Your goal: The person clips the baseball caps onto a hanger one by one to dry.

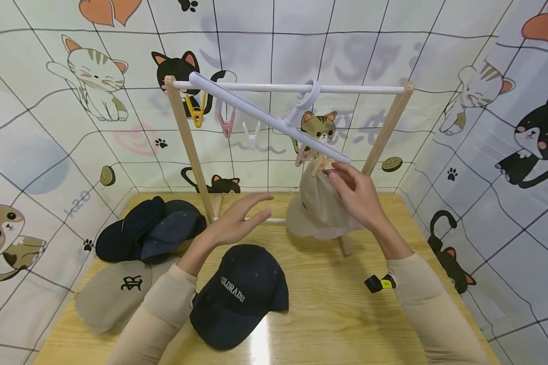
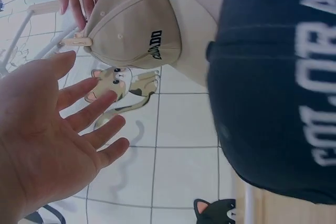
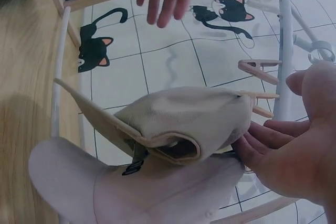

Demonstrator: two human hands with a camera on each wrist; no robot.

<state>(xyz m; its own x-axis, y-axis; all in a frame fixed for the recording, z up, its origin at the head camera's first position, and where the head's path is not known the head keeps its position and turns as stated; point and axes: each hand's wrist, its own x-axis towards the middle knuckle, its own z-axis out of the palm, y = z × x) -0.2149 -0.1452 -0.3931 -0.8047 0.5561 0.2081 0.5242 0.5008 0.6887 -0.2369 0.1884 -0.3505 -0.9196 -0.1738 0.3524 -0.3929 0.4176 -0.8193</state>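
Observation:
My left hand (image 1: 237,220) is in the air left of the hanging caps, palm facing them, fingers spread and holding nothing. My right hand (image 1: 357,190) is by the lower end of a tilted lilac hanger (image 1: 265,117), its fingertips touching the crown area of the caps, thumb apart. A beige cap (image 2: 134,24) with dark lettering hangs from a peach clip (image 1: 320,165). Close against it hangs a pale pinkish cap (image 3: 157,198), partly hidden. A pinkish clip (image 3: 260,71) is next to the peach one.
The hanger hooks over the white bar of a wooden rack (image 1: 385,129). Yellow (image 1: 196,112), pink (image 1: 226,122) and white clips (image 1: 251,134) hang at left. A navy COLORADO cap (image 1: 242,294), a beige cap (image 1: 114,294) and several dark caps (image 1: 132,230) lie on the table (image 1: 319,314).

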